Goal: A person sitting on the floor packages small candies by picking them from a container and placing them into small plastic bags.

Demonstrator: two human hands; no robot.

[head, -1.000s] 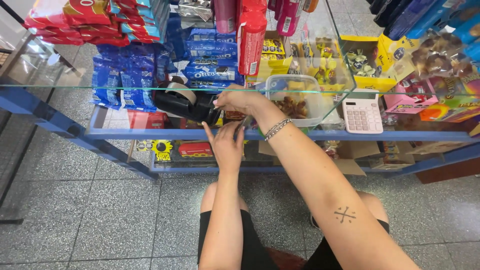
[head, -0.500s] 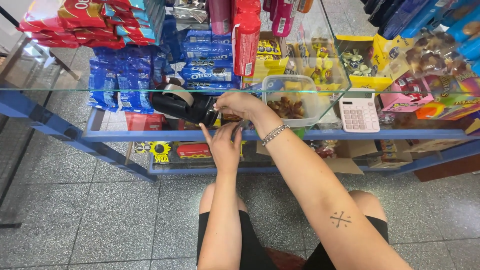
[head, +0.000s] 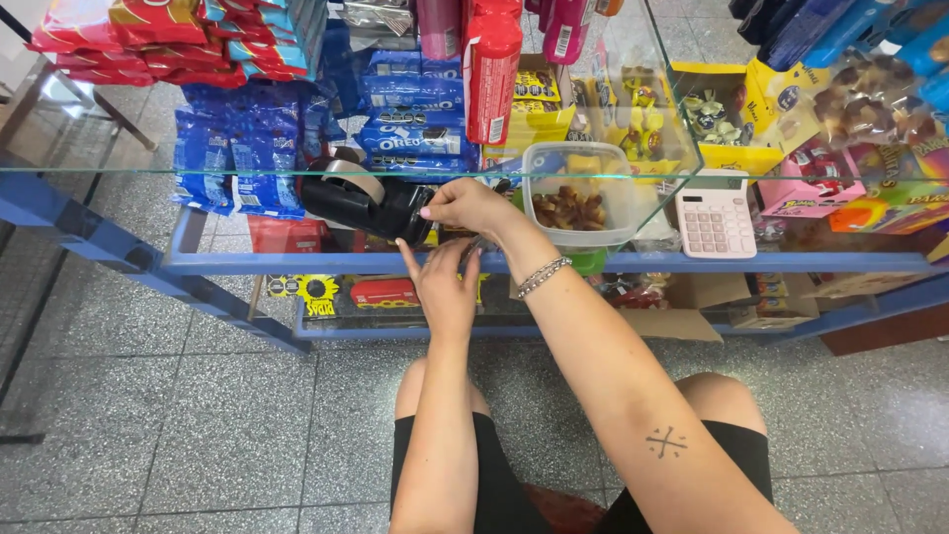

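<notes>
**Two hands at the tape dispenser**

Both my knees are bent over the grey speckled floor (head: 198,415), and my forearms reach up from them toward the glass table (head: 119,170). My left hand (head: 445,287) is nearest, below the glass edge, its fingers (head: 410,259) spread and pointing up just under the dispenser; I cannot tell whether they touch it. My right hand (head: 473,205), with beaded bracelets (head: 543,276) at the wrist, lies just beyond, its fingers pressed together in a pinch at the front end of the black tape dispenser (head: 361,206). What they pinch is too small to tell. The dispenser sits on the glass, a roll of pale tape (head: 354,176) standing upright in it. To its right stands a clear plastic tub (head: 578,203) of brown sweets, then a pink-and-white calculator (head: 714,215). Farther back, under and behind the glass, blue biscuit packets (head: 237,158) are stacked, with red packets (head: 109,35) above at left and yellow boxes (head: 722,114) to the right.
</notes>
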